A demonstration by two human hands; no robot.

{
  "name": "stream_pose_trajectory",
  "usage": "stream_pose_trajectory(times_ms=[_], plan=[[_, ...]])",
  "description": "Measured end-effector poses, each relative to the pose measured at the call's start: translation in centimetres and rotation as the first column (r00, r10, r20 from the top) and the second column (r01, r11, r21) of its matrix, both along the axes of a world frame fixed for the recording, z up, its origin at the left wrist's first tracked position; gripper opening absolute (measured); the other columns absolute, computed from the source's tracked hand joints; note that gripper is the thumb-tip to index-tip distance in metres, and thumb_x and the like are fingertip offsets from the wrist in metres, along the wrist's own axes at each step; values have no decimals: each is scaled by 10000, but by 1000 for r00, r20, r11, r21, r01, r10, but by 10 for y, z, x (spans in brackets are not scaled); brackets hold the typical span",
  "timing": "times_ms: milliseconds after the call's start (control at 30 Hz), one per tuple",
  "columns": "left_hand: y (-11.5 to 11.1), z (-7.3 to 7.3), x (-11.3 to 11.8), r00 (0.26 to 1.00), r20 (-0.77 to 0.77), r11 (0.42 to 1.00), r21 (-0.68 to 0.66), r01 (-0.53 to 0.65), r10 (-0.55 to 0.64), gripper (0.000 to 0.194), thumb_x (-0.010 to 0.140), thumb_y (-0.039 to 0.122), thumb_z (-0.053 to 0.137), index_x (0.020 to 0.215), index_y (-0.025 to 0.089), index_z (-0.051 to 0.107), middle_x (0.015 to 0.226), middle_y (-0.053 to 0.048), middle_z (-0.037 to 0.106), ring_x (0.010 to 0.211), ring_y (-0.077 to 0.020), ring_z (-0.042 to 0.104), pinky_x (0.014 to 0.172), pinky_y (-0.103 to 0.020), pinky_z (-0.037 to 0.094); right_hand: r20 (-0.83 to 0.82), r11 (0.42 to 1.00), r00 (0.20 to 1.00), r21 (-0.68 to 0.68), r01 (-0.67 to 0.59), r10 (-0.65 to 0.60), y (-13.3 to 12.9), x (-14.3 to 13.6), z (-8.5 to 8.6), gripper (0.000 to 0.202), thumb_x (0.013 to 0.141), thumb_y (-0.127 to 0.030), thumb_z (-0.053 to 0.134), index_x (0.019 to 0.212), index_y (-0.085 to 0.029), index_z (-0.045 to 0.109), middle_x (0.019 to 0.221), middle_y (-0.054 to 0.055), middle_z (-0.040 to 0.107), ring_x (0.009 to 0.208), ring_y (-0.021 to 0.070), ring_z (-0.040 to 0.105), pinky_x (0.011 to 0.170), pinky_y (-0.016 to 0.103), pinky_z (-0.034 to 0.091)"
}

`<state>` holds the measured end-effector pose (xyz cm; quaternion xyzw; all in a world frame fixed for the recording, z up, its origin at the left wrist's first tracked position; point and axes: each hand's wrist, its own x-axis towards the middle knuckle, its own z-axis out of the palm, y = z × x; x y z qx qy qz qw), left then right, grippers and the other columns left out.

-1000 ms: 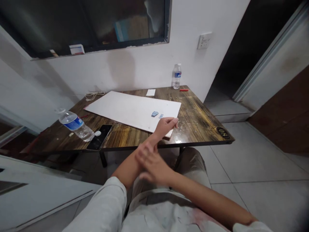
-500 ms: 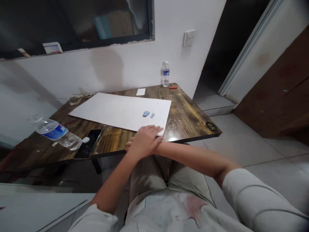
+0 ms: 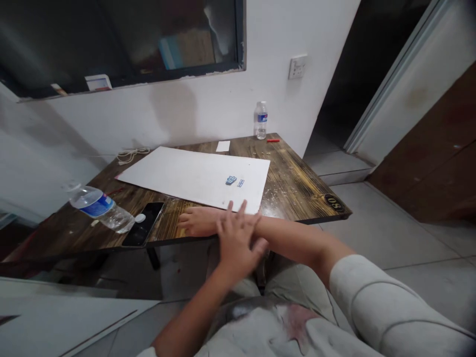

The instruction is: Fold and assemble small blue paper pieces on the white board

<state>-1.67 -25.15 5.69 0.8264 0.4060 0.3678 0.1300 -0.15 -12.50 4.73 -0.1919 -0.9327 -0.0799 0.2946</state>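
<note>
Two bare hands cross before a dark-streaked wooden desk (image 3: 301, 193), whose left end sinks into shadow and whose legs are mostly lost below. The right arm's pale sleeve (image 3: 375, 287) runs out of view at the lower right; only a scrap of the left sleeve shows. The left hand (image 3: 237, 243), fingers spread wide, lies over the right forearm, and motion blur leaves the exact contact uncertain; its fingertips overlap the near edge of a white board (image 3: 178, 171). The right hand (image 3: 197, 221) is back upward over the desk's near edge, fingers loosely bent; its palm is hidden, so whether it holds anything cannot be told.

The board, thin and rectangular, lies flat and aslant on the middle of the desk, reddish at its left corner. On its right part lies a cluster of blue-marked pieces (image 3: 231, 180), just beside a smaller blue-marked pair (image 3: 241, 183); their markings are too small to read.

Exposed wood, strewn with pale crumbs, runs from the board's right edge to the desk corner. Left of the right hand, a blue-labelled plastic bottle (image 3: 98, 204) borders a black phone (image 3: 144, 229) bearing a white cap (image 3: 140, 218).
</note>
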Motion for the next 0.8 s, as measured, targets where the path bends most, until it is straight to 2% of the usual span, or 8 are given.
stream_pose_trajectory(times_ms=[167,267,333,433,533,600,700,800], plan=[[-31,-21,7,644,138,640,-78,764,-752,777,940,630,97,820,260,771,1119,-104,713,1235,-251,569,1022,-370,436,328,977,931,77,-197,162,13,10,10,256,947,-216,479,787,-154,670,989,103,650,957,204,512,803,345,386],[-12,-27,-7,869,395,950,30,312,-298,579,995,431,223,867,218,746,1032,-103,736,1198,-236,586,1080,-420,386,256,999,966,25,-41,34,16,17,25,293,981,-307,449,843,-164,665,1009,92,628,945,202,484,775,330,353],[2,-27,-7,934,335,988,45,-150,127,475,959,495,353,1093,214,712,1340,-128,599,1404,-303,362,1156,-556,206,216,1000,976,-4,7,-6,17,19,35,324,996,-347,421,875,-179,670,1020,81,622,940,200,472,758,323,332],[0,-30,12,987,70,988,-22,150,-148,725,862,734,318,1205,204,675,1459,-178,472,1432,-386,290,1118,-616,216,171,997,983,-20,71,-67,24,22,46,324,996,-357,426,909,-176,680,1002,83,621,942,205,473,751,328,316],[-18,-37,25,575,10,545,-306,781,-818,789,774,848,291,1032,260,750,1331,-123,609,1234,-306,566,1003,-390,453,139,984,979,-80,158,-146,32,29,51,324,985,-370,455,921,-161,694,966,90,628,908,206,486,724,327,313],[-20,-40,20,522,250,417,-373,829,-815,827,872,751,131,856,220,764,940,-132,744,898,-216,710,796,-283,538,143,974,972,-104,201,-186,33,35,52,332,986,-366,452,928,-149,697,955,96,634,891,206,492,714,327,317],[-2,-35,3,860,460,917,-204,343,-220,715,977,514,122,745,207,724,788,-112,728,874,-223,694,877,-374,523,203,974,960,-82,212,-192,28,40,49,306,985,-315,452,928,-136,694,967,105,642,919,213,495,739,333,334],[14,-19,3,950,250,982,-50,-182,188,554,951,541,285,1188,221,670,1370,-125,573,1392,-329,370,1129,-589,248,303,983,941,-61,176,-149,23,37,43,236,965,-233,481,884,-141,682,984,103,645,934,209,489,754,325,351]])
